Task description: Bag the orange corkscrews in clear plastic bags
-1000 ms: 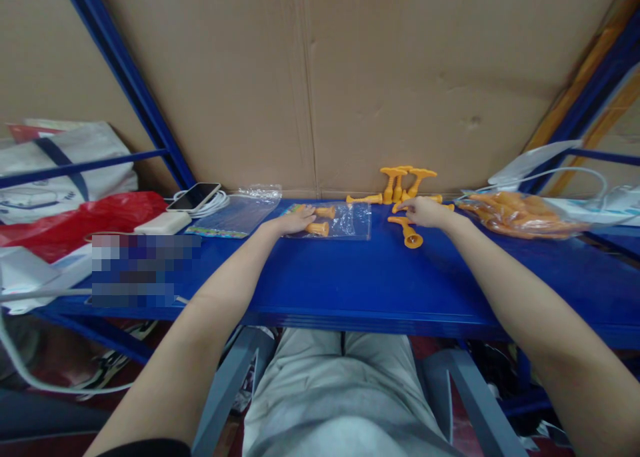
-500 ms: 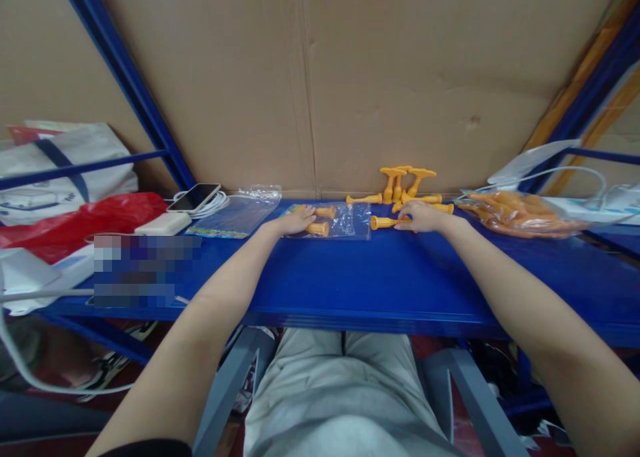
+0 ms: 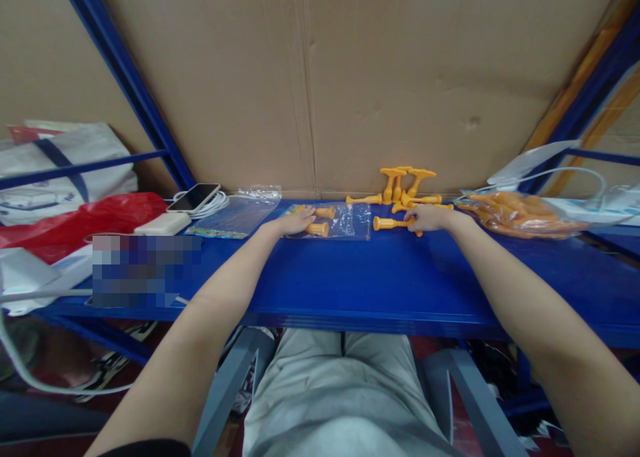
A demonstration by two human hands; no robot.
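My left hand (image 3: 299,222) lies flat with its fingers stretched over a clear plastic bag (image 3: 355,220). Two orange plastic toy hammers (image 3: 317,229) are under or beside its fingers, their ribbed handle ends poking out to the right; whether they lie inside the bag or on it I cannot tell. My right hand (image 3: 424,218) pinches another orange toy hammer (image 3: 384,223) near its head end, the handle pointing left toward the bag. Just behind that hand, several more orange toy hammers (image 3: 399,185) lie in a pile or lean against the cardboard.
A second flat clear bag (image 3: 230,214) lies left, beside a phone (image 3: 197,197) and white cable. Farther left are a white power bank (image 3: 163,224) and a red plastic bag (image 3: 100,210). A full bag of orange pieces (image 3: 520,214) sits right. Cardboard (image 3: 310,97) walls the back.
My right hand has shifted slightly right, and the toy hammer in its fingers has moved right a little with it. My left hand has stayed on the bag.
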